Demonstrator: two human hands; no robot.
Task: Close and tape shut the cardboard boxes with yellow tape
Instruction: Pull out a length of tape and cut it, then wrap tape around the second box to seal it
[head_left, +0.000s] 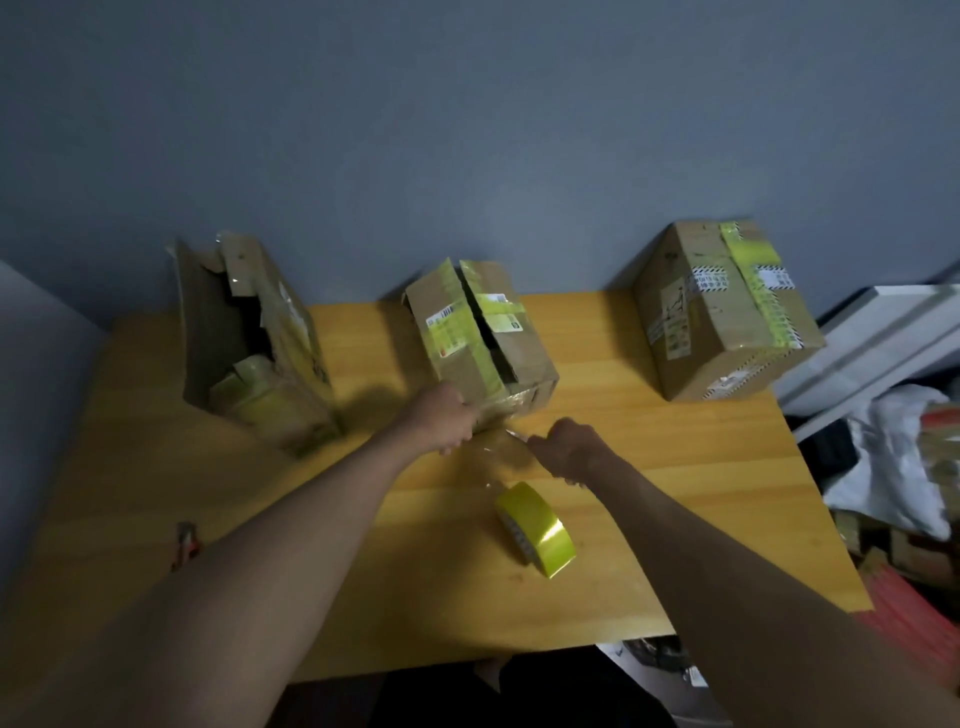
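Both forearms are bare to the frame edge, no sleeves visible. Left hand (444, 418) and right hand (569, 448) are ungloved, without rings or watch.

Both hands (447, 421) (fingers curled) at middle box (480, 338).

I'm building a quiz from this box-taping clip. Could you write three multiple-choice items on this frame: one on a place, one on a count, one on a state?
1. Where does the yellow tape roll lie?
A. On the table, nearer the person than the middle box
B. On top of the right box
C. On the floor

2. How many cardboard boxes stand on the table?
A. Two
B. Three
C. Five

3. What state is the left box in?
A. Taped shut
B. Crushed flat
C. Open, flaps up

Answers: 1 A, the roll rests on the wood below both hands. 2 B, left, middle box and right box. 3 C, its torn flaps stand apart.
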